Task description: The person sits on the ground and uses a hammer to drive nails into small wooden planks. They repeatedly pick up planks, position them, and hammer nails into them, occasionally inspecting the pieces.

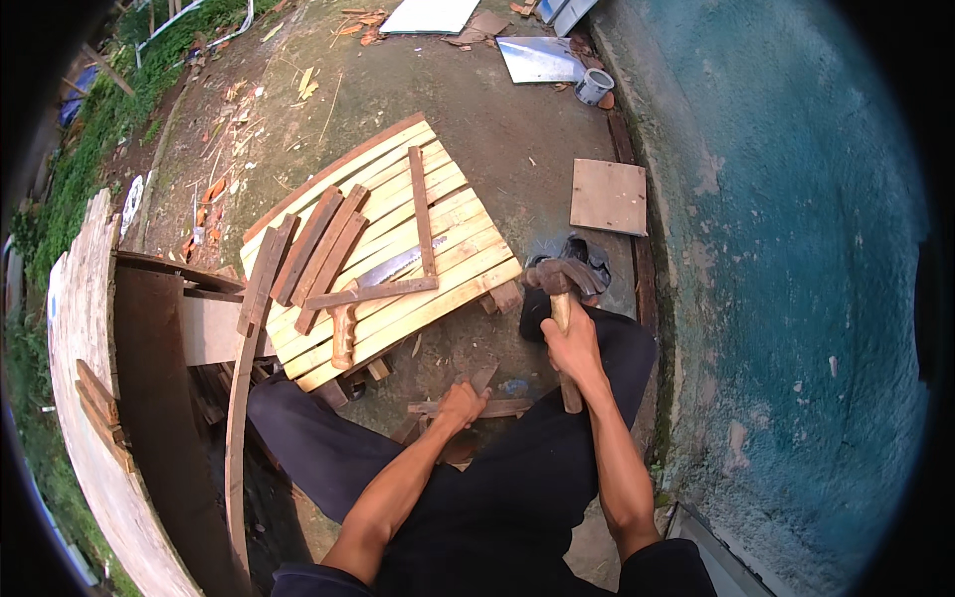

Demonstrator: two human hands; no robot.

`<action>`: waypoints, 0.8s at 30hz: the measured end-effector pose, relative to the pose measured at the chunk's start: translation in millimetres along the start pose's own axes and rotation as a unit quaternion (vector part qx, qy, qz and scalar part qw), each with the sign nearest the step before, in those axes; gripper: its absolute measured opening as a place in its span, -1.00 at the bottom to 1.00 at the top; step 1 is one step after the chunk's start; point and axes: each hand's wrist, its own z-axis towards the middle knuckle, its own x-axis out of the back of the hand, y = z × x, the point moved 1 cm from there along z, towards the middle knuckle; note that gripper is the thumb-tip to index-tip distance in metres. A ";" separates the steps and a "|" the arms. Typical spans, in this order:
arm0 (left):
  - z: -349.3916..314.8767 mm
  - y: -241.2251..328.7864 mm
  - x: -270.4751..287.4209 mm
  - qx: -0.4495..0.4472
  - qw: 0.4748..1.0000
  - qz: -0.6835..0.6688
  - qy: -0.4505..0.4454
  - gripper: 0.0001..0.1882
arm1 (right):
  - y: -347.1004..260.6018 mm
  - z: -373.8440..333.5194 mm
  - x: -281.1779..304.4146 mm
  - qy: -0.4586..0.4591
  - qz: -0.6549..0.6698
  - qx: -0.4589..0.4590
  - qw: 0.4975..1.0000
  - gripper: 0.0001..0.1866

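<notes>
My right hand is wrapped round the wooden handle of a claw hammer, its metal head raised above my right knee. Between my knees, my left hand is closed on a short piece of wood that sticks out past the fingers. Just below it, a wooden strip lies low near the ground, partly hidden by the hand. In front of me stands a low slatted wooden table. On it are a handsaw, two strips meeting in an L-shaped wooden piece, and several loose brown strips.
At my left, a weathered board and a long wooden strip stand upright. A blue wall runs along my right. Farther off are a square board, a paint can and a shiny sheet.
</notes>
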 end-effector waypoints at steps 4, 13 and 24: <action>-36.1 -10.7 -5.1 -0.036 0.993 -0.103 -0.045 -0.14 | 4.8 -12.7 18.2 0.018 0.337 -0.105 0.935 -0.90; -114.7 2.6 84.0 -0.285 0.821 -0.470 -0.154 -0.45 | -36.2 -63.8 31.9 -0.068 0.378 -0.056 0.922 -0.89; -176.8 9.1 108.0 -0.462 0.739 -0.473 -0.130 -0.27 | -142.4 -169.5 88.4 -0.324 0.081 0.038 0.942 -0.81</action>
